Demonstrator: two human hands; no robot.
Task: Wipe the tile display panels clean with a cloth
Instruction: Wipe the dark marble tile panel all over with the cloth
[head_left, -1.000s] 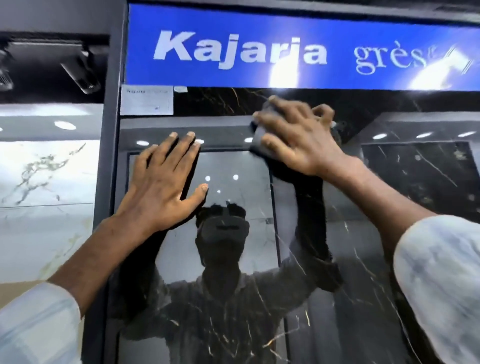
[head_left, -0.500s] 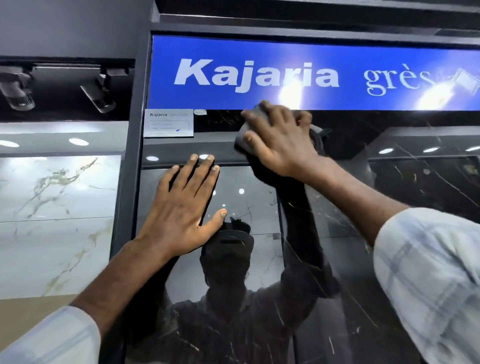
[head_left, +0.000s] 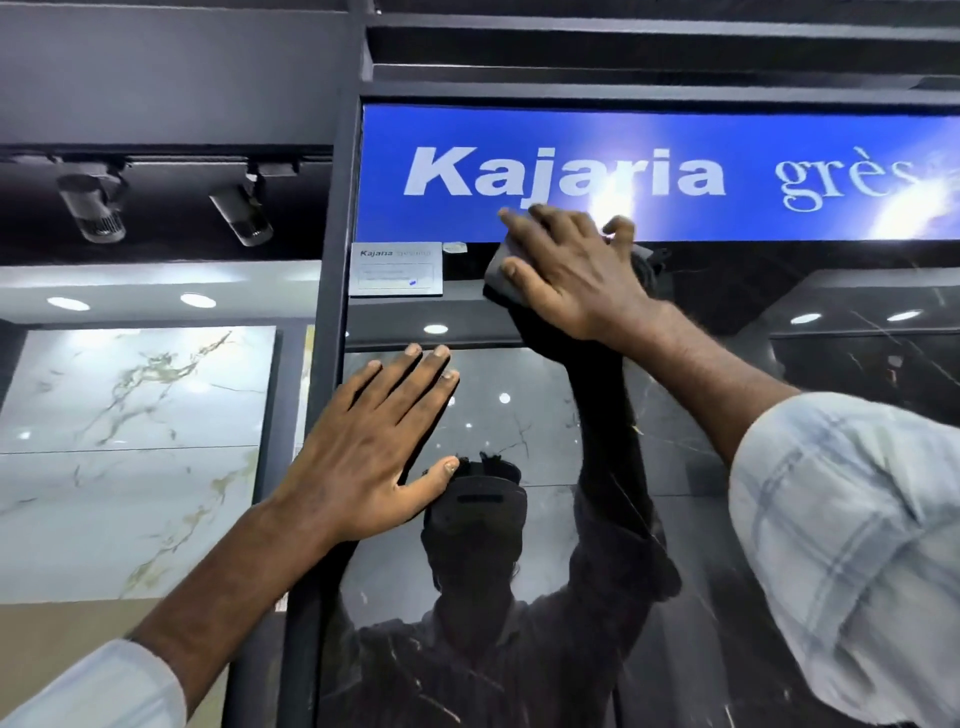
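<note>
Head view: we note the right hand (head_left: 576, 275) at the top of the dark tile panel (head_left: 701, 649), fingers bent over the wadded grey cloth (head_left: 503, 278), thumb along its left edge, pressing it where the panel meets the blue sign (head_left: 779, 135). The left hand (head_left: 363, 457) lies flat and open lower left on the same panel, holding nothing. Risks, as we judge them: the bare left palm may smear the glossy face, forcing a second pass; a leftward stroke could snag the paper label (head_left: 396, 269) near the cloth; at this high reach, slack pressure could let the cloth drop.
</note>
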